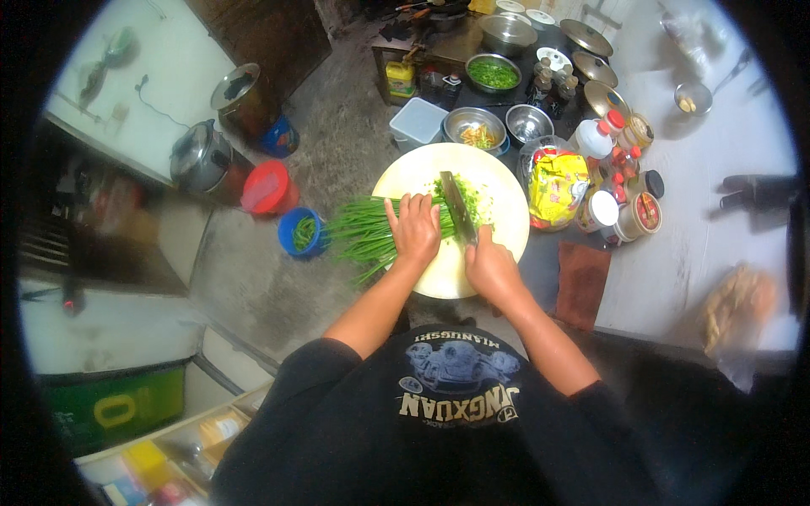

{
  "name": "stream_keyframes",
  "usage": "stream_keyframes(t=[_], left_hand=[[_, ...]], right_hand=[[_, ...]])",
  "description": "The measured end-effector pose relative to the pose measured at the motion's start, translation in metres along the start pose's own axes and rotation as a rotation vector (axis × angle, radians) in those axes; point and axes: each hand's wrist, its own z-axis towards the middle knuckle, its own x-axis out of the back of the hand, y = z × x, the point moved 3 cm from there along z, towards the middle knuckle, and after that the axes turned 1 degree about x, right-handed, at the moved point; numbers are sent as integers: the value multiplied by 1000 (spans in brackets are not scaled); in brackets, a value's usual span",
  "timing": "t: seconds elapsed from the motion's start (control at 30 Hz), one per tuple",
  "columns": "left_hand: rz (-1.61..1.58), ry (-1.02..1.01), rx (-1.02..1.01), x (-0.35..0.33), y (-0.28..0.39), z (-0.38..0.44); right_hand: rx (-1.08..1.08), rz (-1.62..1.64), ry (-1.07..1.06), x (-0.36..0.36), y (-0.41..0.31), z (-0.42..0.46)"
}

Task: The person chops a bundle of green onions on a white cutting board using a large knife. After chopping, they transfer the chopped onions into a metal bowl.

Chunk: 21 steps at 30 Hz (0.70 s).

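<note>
A bundle of long green stalks, like scallions or chives (361, 231), lies across a round pale cutting board (436, 284), its leafy ends hanging over the left edge. My left hand (416, 229) presses down on the bundle with the fingers spread over it. My right hand (495, 262) grips the handle of a cleaver (458, 205), whose blade stands at the cut end of the stalks. Chopped green and whitish pieces (479, 199) lie right of the blade, towards the board's upper right.
Behind the board stand a lidded plastic container (419, 120), a metal bowl of shredded food (474, 126) and another metal bowl (529, 123). Jars, bottles and a yellow packet (557, 186) crowd the right. A blue bucket (302, 233) and a red bucket (270, 188) are at left.
</note>
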Motion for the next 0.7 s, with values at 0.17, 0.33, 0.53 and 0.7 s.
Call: stream_keyframes(t=[0.17,0.33,0.53,0.7], left_hand=[[-14,47,-24,2,2,3],[-17,66,-39,4,-1,4],[-2,48,-37,2,0,4],[-4,27,-12,0,2,6]], right_hand=[[-3,-85,-82,-9,-5,3],[34,-196,-165,-2,-17,11],[17,-211,-255,-6,-12,41],[18,-137,-149,-37,7,52]])
